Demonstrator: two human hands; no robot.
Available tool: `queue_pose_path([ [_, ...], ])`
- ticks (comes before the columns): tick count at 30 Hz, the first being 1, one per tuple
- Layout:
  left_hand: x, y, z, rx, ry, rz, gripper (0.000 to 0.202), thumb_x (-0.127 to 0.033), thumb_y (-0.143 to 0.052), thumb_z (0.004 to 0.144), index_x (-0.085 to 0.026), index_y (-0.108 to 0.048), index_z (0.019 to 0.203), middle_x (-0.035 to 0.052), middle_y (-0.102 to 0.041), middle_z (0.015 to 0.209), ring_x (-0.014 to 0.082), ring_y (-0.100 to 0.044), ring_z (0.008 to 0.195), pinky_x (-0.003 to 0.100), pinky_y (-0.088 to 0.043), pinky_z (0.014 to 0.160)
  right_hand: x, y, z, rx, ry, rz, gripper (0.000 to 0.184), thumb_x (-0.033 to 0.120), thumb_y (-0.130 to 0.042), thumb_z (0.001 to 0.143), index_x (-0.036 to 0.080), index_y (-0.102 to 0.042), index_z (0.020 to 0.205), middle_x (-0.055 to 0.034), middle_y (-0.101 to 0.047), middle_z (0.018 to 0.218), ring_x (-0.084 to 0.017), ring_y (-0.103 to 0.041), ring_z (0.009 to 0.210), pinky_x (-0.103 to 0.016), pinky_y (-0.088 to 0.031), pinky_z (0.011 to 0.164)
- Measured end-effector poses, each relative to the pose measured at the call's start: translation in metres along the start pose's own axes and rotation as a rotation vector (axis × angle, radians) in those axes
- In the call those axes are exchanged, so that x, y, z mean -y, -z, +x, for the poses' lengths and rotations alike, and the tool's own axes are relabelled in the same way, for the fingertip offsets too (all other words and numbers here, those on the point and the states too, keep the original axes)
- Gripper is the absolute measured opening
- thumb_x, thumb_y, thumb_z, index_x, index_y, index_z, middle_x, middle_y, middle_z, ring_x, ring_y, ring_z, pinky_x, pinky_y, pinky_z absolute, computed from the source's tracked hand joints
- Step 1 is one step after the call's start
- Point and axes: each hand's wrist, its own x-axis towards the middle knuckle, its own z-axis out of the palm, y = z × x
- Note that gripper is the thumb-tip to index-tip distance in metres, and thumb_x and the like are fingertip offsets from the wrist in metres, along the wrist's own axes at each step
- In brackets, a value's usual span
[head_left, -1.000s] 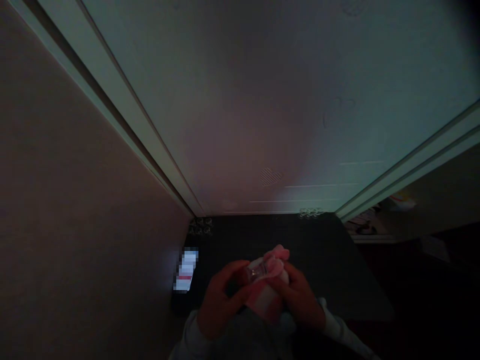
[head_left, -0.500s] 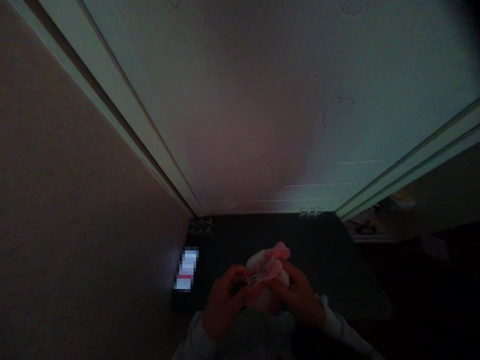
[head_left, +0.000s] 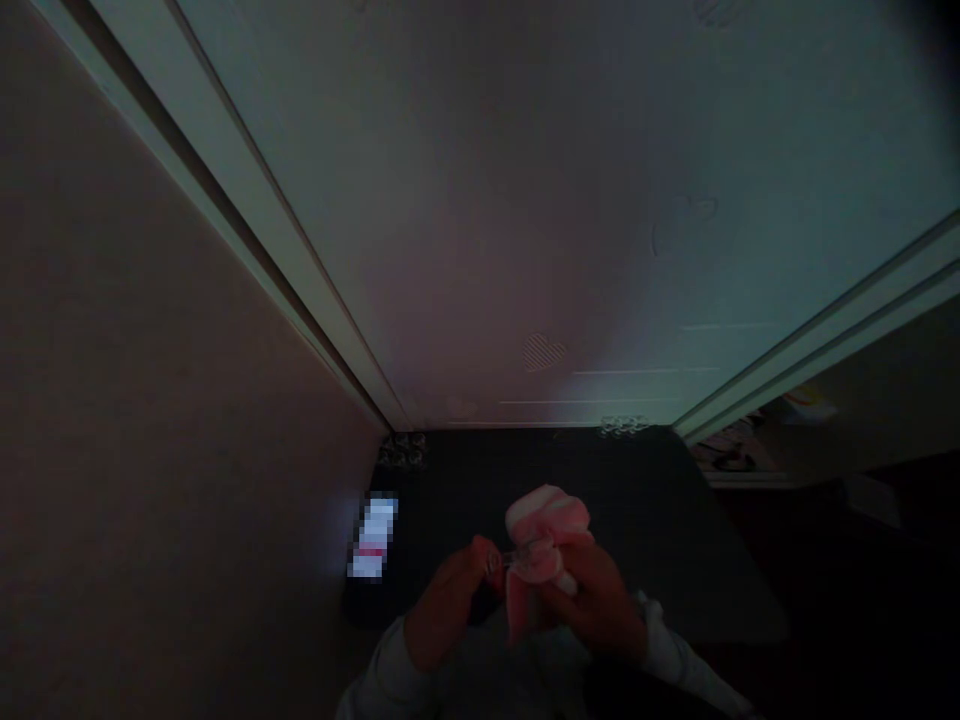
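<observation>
In dim light, a soft pink-and-white striped piece [head_left: 551, 515], bunched with loose flaps, is in front of my body above the dark table. My right hand [head_left: 600, 600] is closed around its right side. Close by on the left, my left hand [head_left: 450, 595] has its fingers pinched on a small clear, shiny piece [head_left: 495, 562] that reaches toward the middle of the pink piece. Whether the clear piece is fastened to it I cannot tell. One pink flap hangs down between my hands.
The dark tabletop [head_left: 465, 470] meets a pale panel with heart shapes [head_left: 544, 352]. A lit, pixelated phone-like screen [head_left: 373, 537] lies at the left edge. Small clear round items stand in clusters at the back left [head_left: 403, 450] and back right [head_left: 624, 425]. A wall [head_left: 187, 450] rises on the left.
The pink-and-white piece has turned and spread, its top fuller and one flap now hanging down. My left hand has drawn slightly left, its fingers closer together.
</observation>
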Motion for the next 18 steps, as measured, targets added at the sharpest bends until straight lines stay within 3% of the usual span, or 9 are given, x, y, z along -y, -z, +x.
queue_pose_path([
  [3, 0.004, 0.000, 0.002, 0.020, 0.035, -0.020, 0.061, -0.071, -0.025, 0.079, -0.020, -0.048, 0.055, -0.0015, -0.045, 0.057, 0.0159, -0.044, 0.058, 0.030, -0.039, 0.065, -0.001, -0.002, -0.001, 0.001, -0.006, 0.017, 0.017, 0.027, -0.053, 0.078, 0.023, -0.069, 0.074, -0.0064, -0.072, 0.073, -0.022, -0.066, 0.071, -0.033, -0.052, 0.068],
  [6, 0.008, -0.001, 0.002, -0.022, -0.018, 0.018, 0.060, -0.069, -0.023, 0.081, -0.020, -0.049, 0.058, -0.0012, -0.047, 0.059, 0.0160, -0.045, 0.060, 0.029, -0.039, 0.065, -0.001, -0.003, -0.001, 0.016, -0.134, 0.105, 0.017, 0.027, -0.052, 0.077, 0.021, -0.069, 0.076, -0.0057, -0.071, 0.074, -0.021, -0.064, 0.069, -0.032, -0.052, 0.067],
  [9, 0.009, -0.001, -0.001, -0.138, -0.117, 0.035, 0.049, -0.061, -0.032, 0.085, -0.018, -0.055, 0.078, 0.0009, -0.054, 0.071, 0.0171, -0.049, 0.068, 0.028, -0.040, 0.066, 0.001, -0.004, -0.002, 0.006, -0.306, 0.204, 0.016, 0.028, -0.054, 0.075, 0.019, -0.067, 0.076, -0.0048, -0.070, 0.073, -0.019, -0.063, 0.065, -0.028, -0.051, 0.061],
  [12, 0.006, -0.001, -0.004, -0.121, -0.171, 0.048, 0.037, -0.051, -0.052, 0.081, -0.019, -0.056, 0.099, 0.0029, -0.059, 0.083, 0.0192, -0.054, 0.078, 0.029, -0.042, 0.072, 0.001, -0.005, -0.003, -0.013, -0.431, 0.277, 0.018, 0.030, -0.056, 0.073, 0.017, -0.067, 0.078, -0.0056, -0.071, 0.076, -0.020, -0.063, 0.067, -0.028, -0.051, 0.061],
  [14, 0.002, -0.001, -0.006, -0.110, -0.166, 0.117, 0.032, -0.040, -0.063, 0.075, -0.019, -0.059, 0.099, 0.0028, -0.061, 0.086, 0.0196, -0.054, 0.080, 0.029, -0.043, 0.075, 0.001, -0.005, -0.004, -0.007, -0.475, 0.322, 0.019, 0.030, -0.056, 0.074, 0.016, -0.066, 0.080, -0.0060, -0.071, 0.077, -0.020, -0.063, 0.067, -0.027, -0.051, 0.060],
  [18, -0.002, 0.000, -0.005, -0.134, -0.133, 0.180, 0.020, -0.028, -0.065, 0.071, -0.020, -0.063, 0.089, 0.0019, -0.064, 0.080, 0.0201, -0.056, 0.078, 0.029, -0.044, 0.072, -0.001, -0.005, -0.005, 0.007, -0.436, 0.311, 0.017, 0.030, -0.055, 0.074, 0.017, -0.066, 0.078, -0.0052, -0.070, 0.076, -0.019, -0.063, 0.067, -0.028, -0.051, 0.061],
])
